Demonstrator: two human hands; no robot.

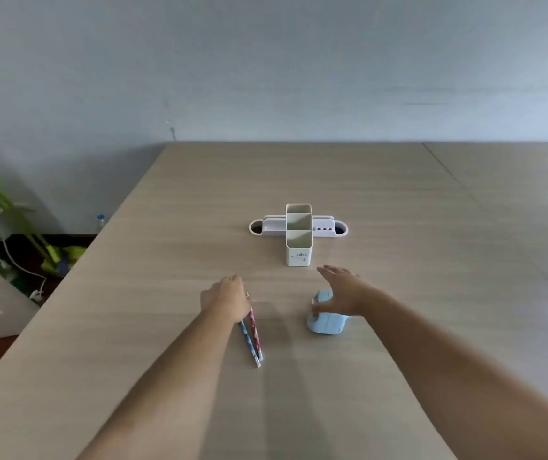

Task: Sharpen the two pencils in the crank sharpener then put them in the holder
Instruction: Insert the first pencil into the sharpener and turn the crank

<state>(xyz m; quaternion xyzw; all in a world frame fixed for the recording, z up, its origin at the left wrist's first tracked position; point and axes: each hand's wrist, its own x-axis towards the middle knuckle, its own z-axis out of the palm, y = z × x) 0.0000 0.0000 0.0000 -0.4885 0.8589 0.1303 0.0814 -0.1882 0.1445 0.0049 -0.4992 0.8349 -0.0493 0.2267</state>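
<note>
Two patterned pencils lie side by side on the wooden table point(398, 210), a blue one point(250, 345) and a red one point(256, 333). My left hand point(226, 298) rests knuckles-up over their far ends with fingers curled down; its grip is hidden. A light blue crank sharpener point(327, 323) stands to the right of the pencils. My right hand point(342, 293) hovers over it with fingers spread, thumb at its left side. The white holder point(299, 250), with two tall square cups and a low tray across, stands just beyond both hands.
The table's left edge runs diagonally; beyond it on the floor are a green mop point(17, 220), a white cable point(20, 267) and a small bottle point(101, 220). A grey wall stands behind the table.
</note>
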